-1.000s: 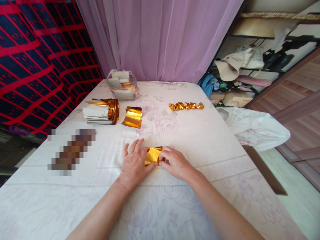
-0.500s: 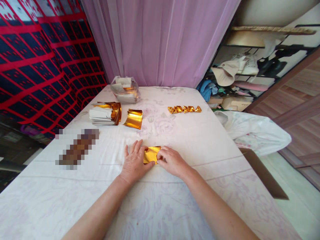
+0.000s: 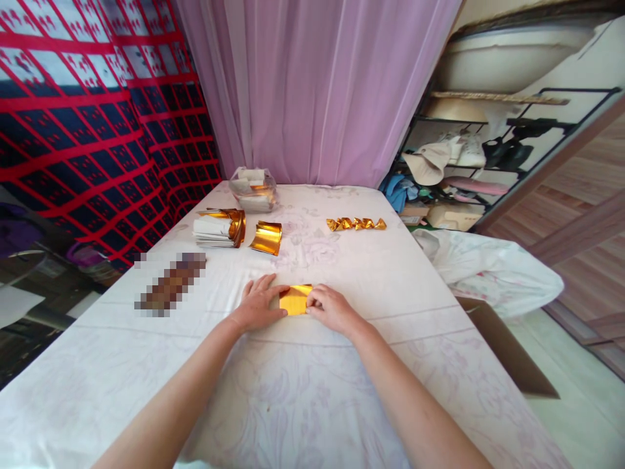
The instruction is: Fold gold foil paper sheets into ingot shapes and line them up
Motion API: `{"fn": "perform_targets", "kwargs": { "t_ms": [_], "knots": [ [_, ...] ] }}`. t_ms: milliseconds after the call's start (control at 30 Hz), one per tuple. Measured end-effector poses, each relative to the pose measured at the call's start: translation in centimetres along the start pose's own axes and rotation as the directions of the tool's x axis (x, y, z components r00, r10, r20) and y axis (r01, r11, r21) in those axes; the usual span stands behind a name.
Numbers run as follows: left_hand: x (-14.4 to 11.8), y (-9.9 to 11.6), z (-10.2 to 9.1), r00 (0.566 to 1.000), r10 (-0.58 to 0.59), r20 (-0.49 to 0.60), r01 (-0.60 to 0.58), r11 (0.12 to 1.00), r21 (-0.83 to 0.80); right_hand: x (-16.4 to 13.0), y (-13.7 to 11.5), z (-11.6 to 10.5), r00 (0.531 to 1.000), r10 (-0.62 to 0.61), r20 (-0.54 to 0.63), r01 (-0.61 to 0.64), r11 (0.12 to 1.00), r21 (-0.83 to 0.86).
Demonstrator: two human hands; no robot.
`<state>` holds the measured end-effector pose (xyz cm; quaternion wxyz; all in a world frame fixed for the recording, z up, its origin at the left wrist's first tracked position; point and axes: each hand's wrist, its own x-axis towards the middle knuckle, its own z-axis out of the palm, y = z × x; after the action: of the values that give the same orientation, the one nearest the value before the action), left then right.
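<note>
1. We see the gold foil sheet point(image 3: 295, 299) lying flat on the bench point(image 3: 390, 286) near its middle, pinned between both hands.
2. Our left hand point(image 3: 258, 305) presses on the sheet's 9 o'clock edge, fingers spread flat and not closed around anything; a second ago those fingers lay looser over the foil.
3. Our right hand point(image 3: 332, 309) works the 3 o'clock edge, fingertips pinched together on the foil; over the last second it has crept inward, so the visible gold patch looks narrower, which we judge to be a fold being pressed down.
4. At 12 o'clock from the hands, well apart, lies a twisted gold strip point(image 3: 356, 224).
5. Toward 11 o'clock sit a curled foil piece point(image 3: 267, 237), a paper stack point(image 3: 217, 229) and a plastic bag point(image 3: 254, 189).
6. A blurred patch point(image 3: 170, 284) lies at 9 o'clock.
</note>
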<state>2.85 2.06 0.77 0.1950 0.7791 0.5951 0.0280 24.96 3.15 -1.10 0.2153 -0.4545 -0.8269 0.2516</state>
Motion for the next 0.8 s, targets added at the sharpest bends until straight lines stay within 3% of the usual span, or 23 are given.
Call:
{"fn": "perform_targets", "kwargs": {
  "t_ms": [200, 333, 433, 567, 800],
  "knots": [
    [0.2, -0.2, -0.4, 0.999, 0.0, 0.036, 0.0, 1.0, 0.001, -0.9, 0.2, 0.4, 0.996, -0.037, -0.075, 0.033, 0.998, -0.052],
    [0.2, -0.1, -0.4, 0.999, 0.0, 0.038, -0.001, 1.0, 0.007, -2.3, -1.6, 1.4, 0.988, -0.06, -0.145, 0.043, 0.992, -0.117],
    [0.2, 0.0, -0.5, 0.999, 0.011, 0.041, -0.011, 1.0, 0.013, -3.3, -3.5, 2.4, 0.991, -0.123, -0.048, 0.106, 0.959, -0.262],
    [0.3, -0.3, -0.5, 0.998, 0.017, 0.053, -0.018, 1.0, 0.016, -4.1, -4.8, 3.0, 0.999, 0.001, 0.05, 0.019, 0.921, -0.39],
    [0.8, -0.7, -0.4, 0.997, 0.015, 0.07, -0.016, 1.0, 0.006, -5.9, -3.5, 1.8, 0.973, 0.23, 0.001, -0.206, 0.872, -0.444]
  ]
}}
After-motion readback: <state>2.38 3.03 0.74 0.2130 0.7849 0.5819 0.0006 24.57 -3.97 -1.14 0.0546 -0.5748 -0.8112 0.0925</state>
